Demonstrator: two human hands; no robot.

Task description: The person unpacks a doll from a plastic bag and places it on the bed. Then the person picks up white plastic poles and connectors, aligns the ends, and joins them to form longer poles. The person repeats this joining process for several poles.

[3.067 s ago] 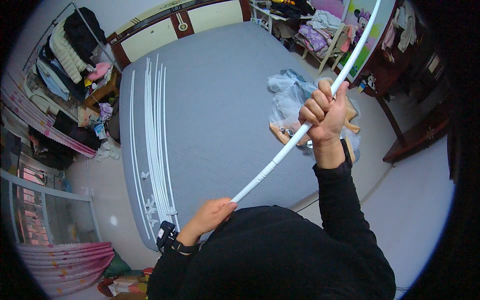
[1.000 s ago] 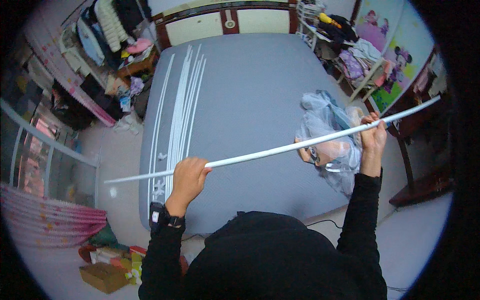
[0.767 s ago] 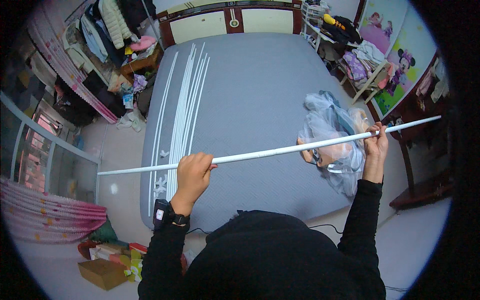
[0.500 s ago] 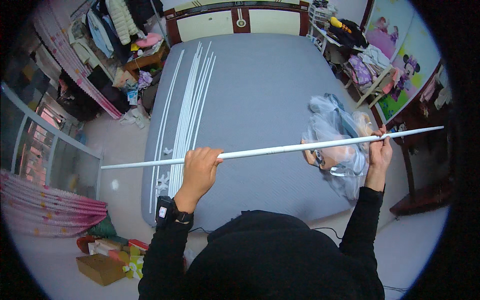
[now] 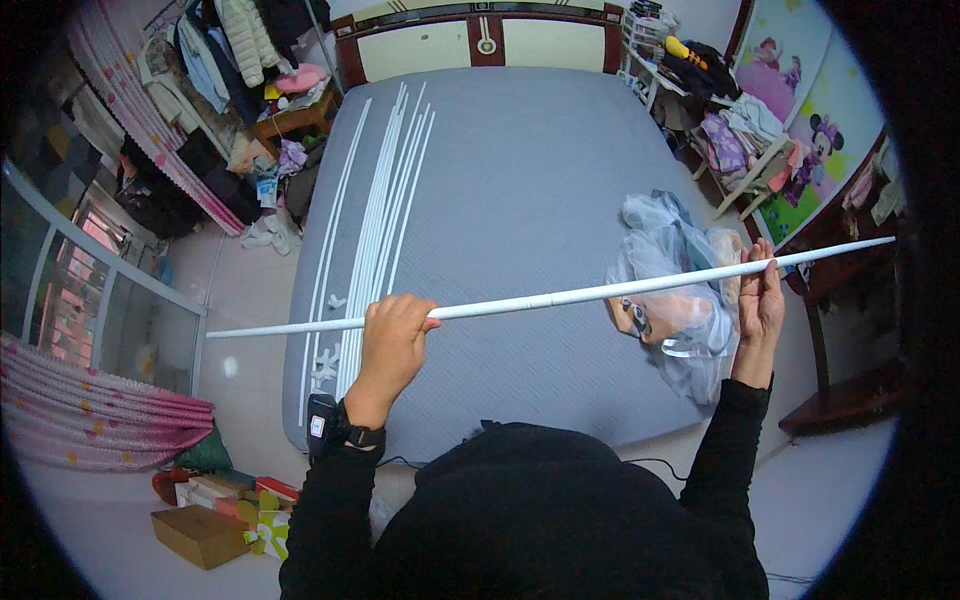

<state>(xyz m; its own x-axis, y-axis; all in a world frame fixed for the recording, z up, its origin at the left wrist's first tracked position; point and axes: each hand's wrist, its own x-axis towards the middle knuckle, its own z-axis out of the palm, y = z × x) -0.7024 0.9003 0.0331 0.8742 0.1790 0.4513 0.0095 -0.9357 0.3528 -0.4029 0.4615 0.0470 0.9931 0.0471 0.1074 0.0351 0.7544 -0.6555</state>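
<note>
One pole [image 5: 600,292], seamed near its middle, is held above the bed [image 5: 500,200], clenched in the left hand [image 5: 393,340] and lightly pinched by the right hand [image 5: 762,305]. The other rods [image 5: 380,220] are left lying loose, connectors [image 5: 325,365] unattached beside them. Compared with half a second ago, the right fingers are straightened and the pole's right end is raised slightly.

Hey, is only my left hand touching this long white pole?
No, your left hand grips the long white pole, and your right hand also touches it, nearer the pole's right end.
</note>
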